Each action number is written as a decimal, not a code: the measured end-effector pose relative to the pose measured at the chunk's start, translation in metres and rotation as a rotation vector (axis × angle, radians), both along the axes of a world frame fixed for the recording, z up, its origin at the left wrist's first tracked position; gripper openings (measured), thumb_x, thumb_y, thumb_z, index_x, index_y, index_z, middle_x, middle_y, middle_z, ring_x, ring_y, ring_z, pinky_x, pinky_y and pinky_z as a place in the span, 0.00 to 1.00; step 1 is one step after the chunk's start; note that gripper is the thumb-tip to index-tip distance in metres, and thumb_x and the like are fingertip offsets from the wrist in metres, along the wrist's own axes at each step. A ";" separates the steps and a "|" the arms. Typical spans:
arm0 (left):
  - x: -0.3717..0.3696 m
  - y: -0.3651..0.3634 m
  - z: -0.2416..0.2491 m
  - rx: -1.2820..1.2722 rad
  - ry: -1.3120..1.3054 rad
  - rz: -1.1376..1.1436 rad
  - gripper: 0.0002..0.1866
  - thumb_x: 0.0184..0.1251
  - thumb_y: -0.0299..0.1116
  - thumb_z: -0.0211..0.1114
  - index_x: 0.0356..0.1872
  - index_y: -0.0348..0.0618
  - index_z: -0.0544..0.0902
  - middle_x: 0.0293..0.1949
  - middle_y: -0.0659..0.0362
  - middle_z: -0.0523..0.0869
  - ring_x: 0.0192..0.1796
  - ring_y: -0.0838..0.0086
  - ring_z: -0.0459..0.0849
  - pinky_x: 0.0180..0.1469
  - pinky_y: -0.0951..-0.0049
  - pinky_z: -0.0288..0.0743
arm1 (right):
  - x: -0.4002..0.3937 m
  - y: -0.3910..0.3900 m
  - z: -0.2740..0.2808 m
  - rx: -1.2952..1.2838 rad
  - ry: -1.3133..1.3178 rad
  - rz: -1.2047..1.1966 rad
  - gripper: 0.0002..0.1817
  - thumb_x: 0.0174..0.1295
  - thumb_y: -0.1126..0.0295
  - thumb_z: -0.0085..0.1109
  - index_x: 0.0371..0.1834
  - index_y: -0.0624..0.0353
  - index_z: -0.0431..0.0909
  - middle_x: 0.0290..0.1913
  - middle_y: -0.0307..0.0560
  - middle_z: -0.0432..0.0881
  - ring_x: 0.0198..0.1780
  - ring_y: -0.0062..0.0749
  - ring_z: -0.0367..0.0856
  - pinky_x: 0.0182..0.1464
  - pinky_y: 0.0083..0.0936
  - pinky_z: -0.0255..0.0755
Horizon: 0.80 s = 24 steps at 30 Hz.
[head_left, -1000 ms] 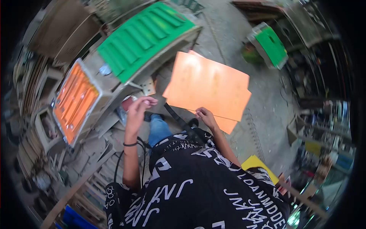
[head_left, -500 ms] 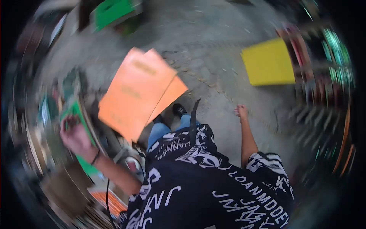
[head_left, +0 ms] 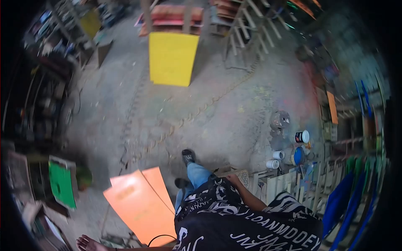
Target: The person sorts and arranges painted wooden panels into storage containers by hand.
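My left hand (head_left: 88, 243) is at the lower left edge of the view, fingers stretched and spread, with nothing in it. Beside it are two overlapping orange panels (head_left: 140, 205), flat and rectangular, to the left of my legs. A thin dark cord curves over their lower edge. My right hand (head_left: 233, 179) hangs by my right hip, small in the view, its fingers curled in with nothing visible in them. Behind that hand shows a greyish board (head_left: 240, 173).
A yellow panel (head_left: 172, 58) stands ahead against a stack of reddish boards (head_left: 173, 16). At left is a green panel (head_left: 62, 182). Paint cans (head_left: 301, 137) stand on the stained concrete floor (head_left: 217, 121) at right, near racks with blue panels (head_left: 339, 201). Wooden frames (head_left: 247, 31) stand farther off.
My view has swung to the right, bringing the yellow panel from the right to the upper middle and the paint cans into sight. The orange panels and my left hand now appear lower.
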<state>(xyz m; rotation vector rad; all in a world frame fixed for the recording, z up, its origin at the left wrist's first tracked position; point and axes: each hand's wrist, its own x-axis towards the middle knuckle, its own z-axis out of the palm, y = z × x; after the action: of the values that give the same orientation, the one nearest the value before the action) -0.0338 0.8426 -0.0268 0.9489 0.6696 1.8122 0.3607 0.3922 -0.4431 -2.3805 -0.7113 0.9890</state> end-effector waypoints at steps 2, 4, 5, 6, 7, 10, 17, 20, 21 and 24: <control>0.022 0.036 -0.001 0.086 -0.074 -0.107 0.12 0.66 0.36 0.43 0.38 0.41 0.73 0.37 0.54 0.75 0.45 0.67 0.71 0.51 0.69 0.62 | 0.017 0.039 0.031 0.056 0.112 -0.501 0.13 0.54 0.61 0.52 0.31 0.58 0.79 0.29 0.46 0.82 0.32 0.31 0.81 0.37 0.29 0.73; 0.057 0.083 0.003 0.321 -0.188 -0.391 0.12 0.65 0.37 0.44 0.38 0.40 0.72 0.36 0.54 0.75 0.45 0.66 0.71 0.50 0.68 0.62 | 0.046 0.059 0.035 0.094 0.140 -0.630 0.10 0.55 0.64 0.53 0.31 0.59 0.79 0.28 0.46 0.82 0.30 0.30 0.81 0.33 0.26 0.73; 0.082 0.089 0.004 0.347 -0.216 -0.415 0.12 0.65 0.37 0.44 0.38 0.40 0.72 0.36 0.54 0.75 0.45 0.66 0.71 0.50 0.68 0.62 | 0.061 0.066 0.036 0.097 0.189 -0.727 0.08 0.56 0.68 0.53 0.31 0.60 0.79 0.27 0.46 0.82 0.29 0.28 0.81 0.29 0.22 0.73; 0.148 0.076 0.037 0.397 -0.199 -0.361 0.14 0.66 0.38 0.44 0.39 0.39 0.72 0.38 0.51 0.75 0.44 0.63 0.72 0.52 0.65 0.62 | 0.076 0.072 0.038 0.166 0.279 -0.797 0.08 0.57 0.68 0.52 0.33 0.60 0.78 0.27 0.46 0.82 0.27 0.28 0.81 0.26 0.23 0.73; 0.193 0.070 0.062 0.440 -0.182 -0.303 0.15 0.67 0.39 0.44 0.41 0.37 0.72 0.39 0.49 0.76 0.44 0.61 0.72 0.53 0.61 0.61 | 0.092 0.075 0.035 0.199 0.258 -0.814 0.08 0.57 0.68 0.52 0.33 0.60 0.78 0.27 0.46 0.82 0.27 0.28 0.81 0.26 0.23 0.73; 0.272 0.072 0.079 0.655 0.112 -0.398 0.18 0.66 0.41 0.47 0.37 0.32 0.74 0.33 0.47 0.78 0.35 0.61 0.73 0.40 0.60 0.66 | 0.146 0.071 0.033 0.298 0.343 -0.928 0.08 0.57 0.68 0.51 0.35 0.61 0.76 0.28 0.47 0.82 0.27 0.29 0.81 0.25 0.23 0.73; 0.480 0.045 0.143 1.247 1.125 -1.103 0.25 0.45 0.45 0.70 0.34 0.32 0.77 0.27 0.50 0.79 0.26 0.58 0.76 0.30 0.65 0.67 | 0.361 0.075 0.085 0.416 0.294 -1.043 0.10 0.61 0.66 0.46 0.37 0.59 0.75 0.31 0.45 0.81 0.28 0.29 0.82 0.26 0.23 0.71; 0.547 0.035 0.157 1.562 0.846 -1.237 0.17 0.45 0.41 0.68 0.27 0.37 0.77 0.25 0.54 0.81 0.25 0.66 0.79 0.28 0.67 0.68 | 0.447 0.091 0.146 0.658 0.284 -1.068 0.11 0.63 0.66 0.45 0.40 0.60 0.73 0.33 0.46 0.81 0.30 0.29 0.82 0.27 0.21 0.71; 0.567 0.033 0.159 1.632 0.781 -1.239 0.16 0.45 0.40 0.68 0.27 0.37 0.77 0.25 0.54 0.81 0.25 0.66 0.79 0.28 0.68 0.68 | 0.472 0.097 0.169 0.736 0.271 -1.049 0.11 0.63 0.66 0.44 0.42 0.60 0.72 0.34 0.47 0.81 0.32 0.29 0.82 0.30 0.21 0.72; 0.622 0.032 0.161 1.762 0.658 -1.236 0.14 0.46 0.39 0.66 0.26 0.37 0.77 0.24 0.55 0.81 0.24 0.67 0.79 0.27 0.69 0.68 | 0.552 0.115 0.232 0.911 0.235 -0.993 0.12 0.64 0.67 0.43 0.44 0.61 0.71 0.37 0.48 0.81 0.36 0.31 0.82 0.36 0.21 0.72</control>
<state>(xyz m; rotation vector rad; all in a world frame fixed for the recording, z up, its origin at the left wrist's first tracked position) 0.5881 0.8743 0.1339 2.2995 -1.3037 0.4826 0.9123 0.5071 -0.2115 -1.4349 0.1546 0.3460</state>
